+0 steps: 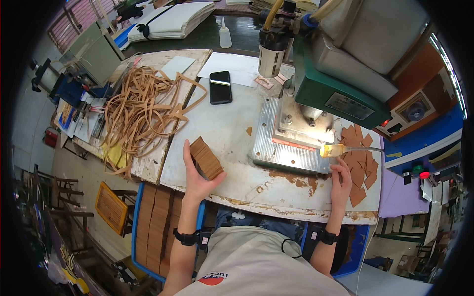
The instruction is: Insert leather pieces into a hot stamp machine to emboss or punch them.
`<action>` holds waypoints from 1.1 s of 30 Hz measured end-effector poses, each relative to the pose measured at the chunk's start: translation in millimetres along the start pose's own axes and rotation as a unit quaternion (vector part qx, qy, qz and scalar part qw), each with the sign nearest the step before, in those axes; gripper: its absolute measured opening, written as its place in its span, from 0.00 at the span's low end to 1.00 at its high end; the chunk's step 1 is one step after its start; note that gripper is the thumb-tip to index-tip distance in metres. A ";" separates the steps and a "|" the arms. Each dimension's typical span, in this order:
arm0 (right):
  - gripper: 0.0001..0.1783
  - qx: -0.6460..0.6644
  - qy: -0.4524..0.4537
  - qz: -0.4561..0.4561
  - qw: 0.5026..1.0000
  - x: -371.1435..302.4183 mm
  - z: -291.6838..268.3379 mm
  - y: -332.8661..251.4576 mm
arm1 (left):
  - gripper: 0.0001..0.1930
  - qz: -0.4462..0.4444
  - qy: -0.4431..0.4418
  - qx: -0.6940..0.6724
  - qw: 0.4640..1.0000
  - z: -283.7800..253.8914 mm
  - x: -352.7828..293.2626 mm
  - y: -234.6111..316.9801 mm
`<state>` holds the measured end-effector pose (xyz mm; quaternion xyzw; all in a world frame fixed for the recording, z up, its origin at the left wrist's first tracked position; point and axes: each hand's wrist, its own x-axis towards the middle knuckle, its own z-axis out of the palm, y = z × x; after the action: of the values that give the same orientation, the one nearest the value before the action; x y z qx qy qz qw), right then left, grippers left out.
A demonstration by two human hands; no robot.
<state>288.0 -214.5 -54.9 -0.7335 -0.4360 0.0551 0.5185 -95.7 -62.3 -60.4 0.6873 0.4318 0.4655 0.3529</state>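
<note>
My left hand grips a thick stack of brown, leather-like pieces on edge over the worktable, with the thumb on the right side and the fingers along the left. My right hand is at the front right corner of the press's metal base, fingers loosely bent and apart, with nothing visible in them. Just above it is a lit work lamp. Loose brown pieces lie scattered right of that hand. Under the press's upper plate a reddish-brown edge shows.
A green press head overhangs the back right. A black phone lies mid-table. Tangled tan strips cover the left table. Below the front edge stand a blue-rimmed crate of stacked brown pieces and another blue bin.
</note>
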 end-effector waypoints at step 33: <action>0.35 0.436 -0.380 0.086 0.812 -76.2 229.7 -144.5 | 0.69 0.013 -0.058 -0.091 0.994 5.8 -33.6 11.4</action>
<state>34.6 -92.0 -71.2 -0.3858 -0.4638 0.5577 0.5701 -93.8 -98.1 -63.4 0.6836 0.3575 0.4663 0.4329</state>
